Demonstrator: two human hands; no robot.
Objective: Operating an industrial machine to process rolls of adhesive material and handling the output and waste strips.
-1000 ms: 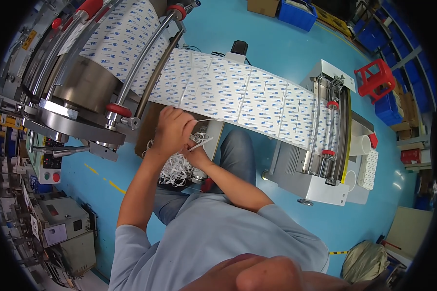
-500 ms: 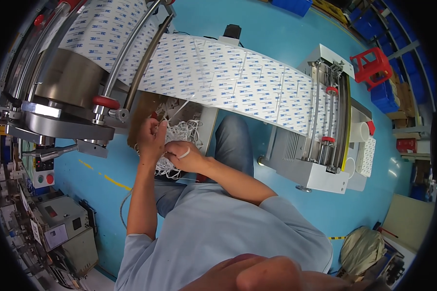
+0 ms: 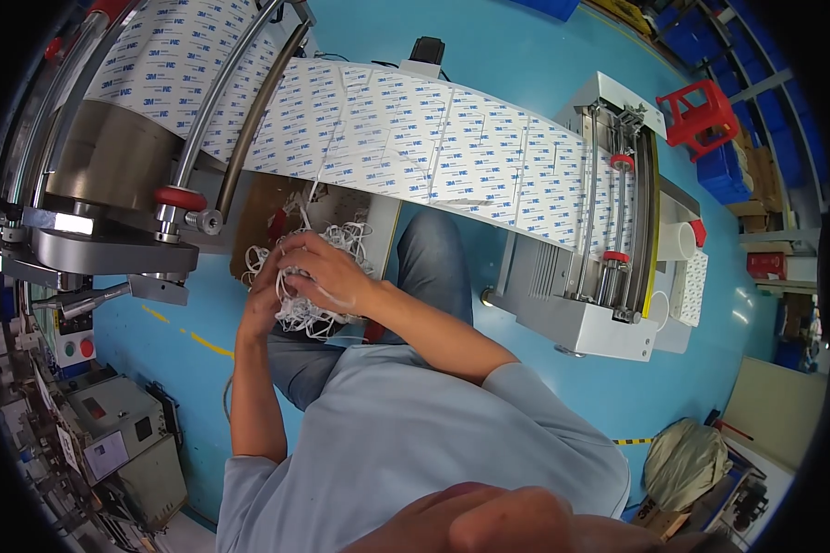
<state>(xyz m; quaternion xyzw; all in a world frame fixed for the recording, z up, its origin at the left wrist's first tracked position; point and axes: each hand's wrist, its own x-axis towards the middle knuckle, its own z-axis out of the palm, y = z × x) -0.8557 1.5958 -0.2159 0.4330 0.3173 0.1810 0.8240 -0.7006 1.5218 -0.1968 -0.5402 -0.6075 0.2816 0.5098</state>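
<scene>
The white strip [image 3: 314, 192] slants from the printed sheet [image 3: 387, 138] toward our left hand [image 3: 262, 300] and right hand [image 3: 330, 269], overlapping below it; fingertips hidden, we cannot tell their grip.

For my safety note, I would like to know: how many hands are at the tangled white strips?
2: the left hand at the left of the tangled white strips, the right hand over them. Some fingers are hidden, but both hands show.

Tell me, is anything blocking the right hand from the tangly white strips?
Nothing visible is. The right hand is right over the tangled white strips, with the left hand close beside it.
</scene>
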